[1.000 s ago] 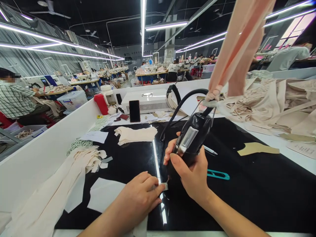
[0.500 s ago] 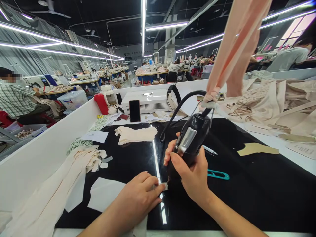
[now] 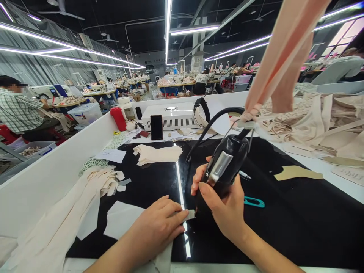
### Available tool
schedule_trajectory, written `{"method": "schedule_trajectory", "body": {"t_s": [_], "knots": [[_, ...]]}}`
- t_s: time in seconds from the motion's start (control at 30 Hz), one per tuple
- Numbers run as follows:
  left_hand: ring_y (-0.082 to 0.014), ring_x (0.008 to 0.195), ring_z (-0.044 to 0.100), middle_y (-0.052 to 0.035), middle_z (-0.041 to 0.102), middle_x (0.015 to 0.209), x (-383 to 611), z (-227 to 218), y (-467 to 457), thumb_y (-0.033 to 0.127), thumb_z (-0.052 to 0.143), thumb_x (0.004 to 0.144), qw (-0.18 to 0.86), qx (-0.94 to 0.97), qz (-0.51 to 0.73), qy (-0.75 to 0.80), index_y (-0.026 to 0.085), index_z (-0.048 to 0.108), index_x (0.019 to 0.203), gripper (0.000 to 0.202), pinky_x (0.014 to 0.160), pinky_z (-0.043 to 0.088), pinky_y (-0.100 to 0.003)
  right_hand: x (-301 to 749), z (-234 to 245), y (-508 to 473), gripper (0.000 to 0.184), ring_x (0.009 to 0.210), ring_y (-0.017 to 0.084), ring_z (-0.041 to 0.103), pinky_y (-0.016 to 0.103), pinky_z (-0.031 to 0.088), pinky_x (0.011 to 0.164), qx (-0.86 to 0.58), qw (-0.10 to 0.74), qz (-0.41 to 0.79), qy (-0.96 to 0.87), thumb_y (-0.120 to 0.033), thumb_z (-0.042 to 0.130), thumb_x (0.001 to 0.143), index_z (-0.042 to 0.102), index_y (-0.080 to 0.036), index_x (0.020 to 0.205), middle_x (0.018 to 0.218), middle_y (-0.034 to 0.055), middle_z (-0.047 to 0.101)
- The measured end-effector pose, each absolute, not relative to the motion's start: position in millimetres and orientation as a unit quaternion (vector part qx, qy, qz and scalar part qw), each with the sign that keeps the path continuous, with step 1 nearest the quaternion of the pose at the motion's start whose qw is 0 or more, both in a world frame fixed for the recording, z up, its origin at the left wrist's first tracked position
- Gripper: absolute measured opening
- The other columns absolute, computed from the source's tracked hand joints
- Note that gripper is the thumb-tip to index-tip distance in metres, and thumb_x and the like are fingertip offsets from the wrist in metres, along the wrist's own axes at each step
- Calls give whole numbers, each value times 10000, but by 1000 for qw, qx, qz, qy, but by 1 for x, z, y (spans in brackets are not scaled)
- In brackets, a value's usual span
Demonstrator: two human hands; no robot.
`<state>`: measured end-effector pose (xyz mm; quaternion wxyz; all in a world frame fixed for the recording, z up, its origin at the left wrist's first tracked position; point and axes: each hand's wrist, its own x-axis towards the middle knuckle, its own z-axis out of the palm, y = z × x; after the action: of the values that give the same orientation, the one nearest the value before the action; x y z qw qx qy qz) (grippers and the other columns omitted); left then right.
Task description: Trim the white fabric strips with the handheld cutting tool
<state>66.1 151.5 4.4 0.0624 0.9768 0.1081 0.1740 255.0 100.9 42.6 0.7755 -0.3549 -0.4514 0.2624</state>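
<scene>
My right hand point(image 3: 224, 201) is wrapped around a black corded hand tool point(image 3: 227, 159) with a metal plate on its side. The tool leans to the right, and its cord and a pink fabric strap point(image 3: 284, 53) run from its top. Its lower tip is dark against the black work surface point(image 3: 284, 227) and hard to make out. Just left of the tip, my left hand point(image 3: 159, 223) presses a pale fabric strip point(image 3: 191, 214) down with its fingers. The strip's short end pokes out past the fingertips; a pale length of cloth shows below the hand.
A white paper piece point(image 3: 122, 218) and bundled cream strips point(image 3: 82, 204) lie left. Cream pieces point(image 3: 157, 154) are stacked ahead. Right are a teal tool point(image 3: 254, 202), a pen point(image 3: 245, 174), a tan pattern piece point(image 3: 298, 173) and heaped fabric point(image 3: 327, 117). A phone point(image 3: 156, 127) stands behind.
The black hand tool and my right hand have shifted slightly to the right, the tool's top leaning further over. My left hand has hardly moved and still presses the strip.
</scene>
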Motion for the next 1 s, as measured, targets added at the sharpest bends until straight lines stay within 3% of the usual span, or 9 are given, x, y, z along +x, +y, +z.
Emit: {"method": "schedule_trajectory", "body": {"t_s": [0.13,0.33,0.67,1.0], "knots": [[-210,1028,710,-65,704,1155,58,5,152,246,395,1158,61,976,182,102,179,619,1284,265,1125,536,-516,258,42,99,346,646,126,658,250,607,576,-354,778,266,-446,-208,814,870,614,-317,1131,843,-46,702],[-192,1008,714,-51,720,1123,53,-2,152,244,443,1149,37,972,203,108,187,653,1225,230,1142,523,-455,264,38,95,303,660,134,655,264,605,589,-367,771,254,-454,-244,823,888,625,-305,1109,859,-37,699],[-190,1030,701,-52,722,1108,57,-9,148,220,536,1119,45,970,204,122,175,660,1237,177,1141,529,-453,268,33,91,415,661,146,661,287,595,580,-371,773,255,-446,-320,844,901,602,-318,1239,894,-25,684],[-202,999,694,-68,712,1108,59,-11,146,226,523,1121,50,962,238,128,156,680,1205,192,1087,566,-440,271,39,92,389,672,172,664,330,602,593,-377,770,252,-448,-330,836,905,603,-303,1215,862,-10,677]]}}
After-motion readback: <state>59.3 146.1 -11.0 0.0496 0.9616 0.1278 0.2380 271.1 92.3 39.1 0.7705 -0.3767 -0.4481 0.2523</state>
